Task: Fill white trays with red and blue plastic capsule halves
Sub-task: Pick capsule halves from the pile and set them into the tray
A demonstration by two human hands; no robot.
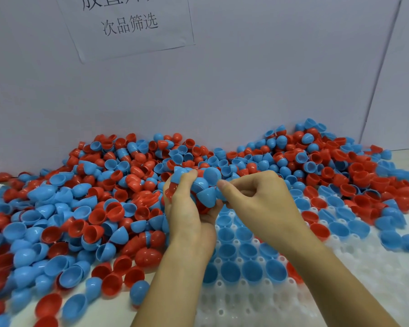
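The left hand (187, 204) is curled around a bunch of capsule halves (202, 185), mostly blue ones with some red showing under the fingers. It holds them above the far edge of the white tray (354, 286). The right hand (257, 197) is just beside it, on the right. Its thumb and forefinger pinch the rim of one blue half (219, 193) at the right side of the bunch; the other fingers are bent in.

The tray lies at the near right. Blue halves (242, 256) sit in its cells, open side up, in several rows under the wrists, and a few red halves (319, 228) sit farther right. Its near cells are bare.

A big loose pile (85, 208) of red and blue halves covers the left and far side, up to the grey wall (246, 90). A paper sign (128, 24) is stuck on the wall, far left.
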